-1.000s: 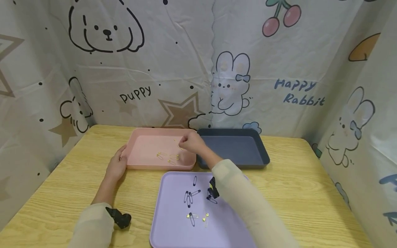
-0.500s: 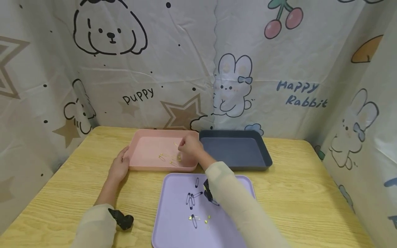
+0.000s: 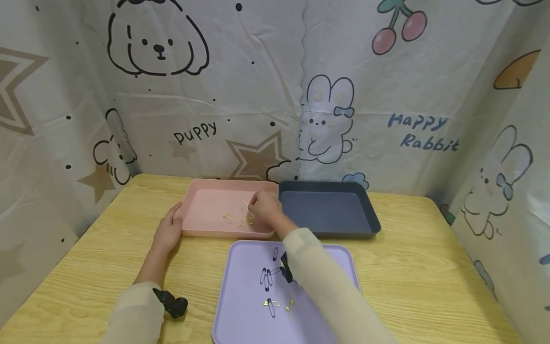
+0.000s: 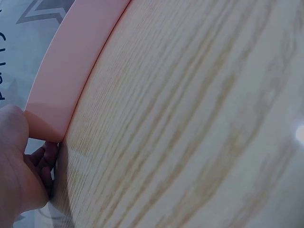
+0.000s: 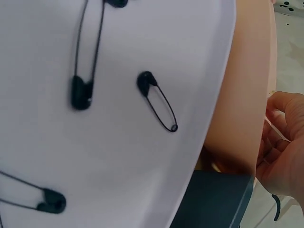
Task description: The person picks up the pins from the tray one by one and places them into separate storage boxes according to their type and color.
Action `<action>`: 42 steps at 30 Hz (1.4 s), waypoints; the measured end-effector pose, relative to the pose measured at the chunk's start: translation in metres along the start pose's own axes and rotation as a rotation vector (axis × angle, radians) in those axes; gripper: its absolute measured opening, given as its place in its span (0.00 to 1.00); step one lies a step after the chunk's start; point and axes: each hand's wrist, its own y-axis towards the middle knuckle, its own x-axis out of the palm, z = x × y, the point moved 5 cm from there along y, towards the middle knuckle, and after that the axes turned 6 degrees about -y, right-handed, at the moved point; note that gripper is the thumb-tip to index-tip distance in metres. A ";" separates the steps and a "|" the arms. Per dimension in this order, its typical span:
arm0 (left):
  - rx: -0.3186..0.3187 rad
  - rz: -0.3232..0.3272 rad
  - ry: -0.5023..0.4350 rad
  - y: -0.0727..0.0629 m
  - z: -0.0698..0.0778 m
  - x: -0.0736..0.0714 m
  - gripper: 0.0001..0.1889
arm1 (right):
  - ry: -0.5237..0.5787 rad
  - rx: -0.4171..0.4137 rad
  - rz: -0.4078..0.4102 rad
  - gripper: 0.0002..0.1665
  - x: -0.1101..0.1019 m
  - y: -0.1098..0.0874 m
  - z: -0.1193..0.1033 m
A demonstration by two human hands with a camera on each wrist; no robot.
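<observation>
My left hand [image 3: 168,231] holds the left end of the pink tray [image 3: 206,234]. Up close in the left wrist view, the thumb lies against the tray's corner and the other fingers curl low by the table. Over the tray's right part, my right hand [image 3: 266,208] has its fingers curled and pinches a thin gold safety pin [image 3: 245,202] at the fingertips; most of the pin is hidden. Several gold safety pins [image 3: 227,218] lie on the tray floor below. On the lilac tray [image 3: 227,286] are several black safety pins [image 3: 266,282] and a few gold ones [image 3: 277,304].
A dark blue tray [image 3: 331,210] stands against the pink tray's right side. The lilac tray sits in front of both, under the right sleeve [image 3: 326,282]. All rest on a wooden table [image 3: 412,267], with a printed curtain [image 3: 258,86] behind and at the sides.
The view has shifted slightly. The right hand stays over the pink tray's right part, its fingertips a little lower beside the gold safety pin. The left hand keeps its hold on the tray.
</observation>
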 end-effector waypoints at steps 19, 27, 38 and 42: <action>0.007 0.003 -0.015 0.003 0.000 0.001 0.27 | -0.065 0.002 0.023 0.06 0.011 0.000 -0.002; 0.013 0.006 -0.011 0.003 0.000 0.000 0.27 | -0.085 -0.016 0.046 0.06 0.015 0.000 -0.002; 0.019 0.022 -0.005 0.002 0.001 -0.001 0.27 | -0.117 -0.047 0.050 0.06 0.017 -0.001 -0.004; -0.001 0.018 -0.001 0.001 0.001 -0.001 0.27 | -0.139 -0.064 0.049 0.06 0.018 -0.002 -0.005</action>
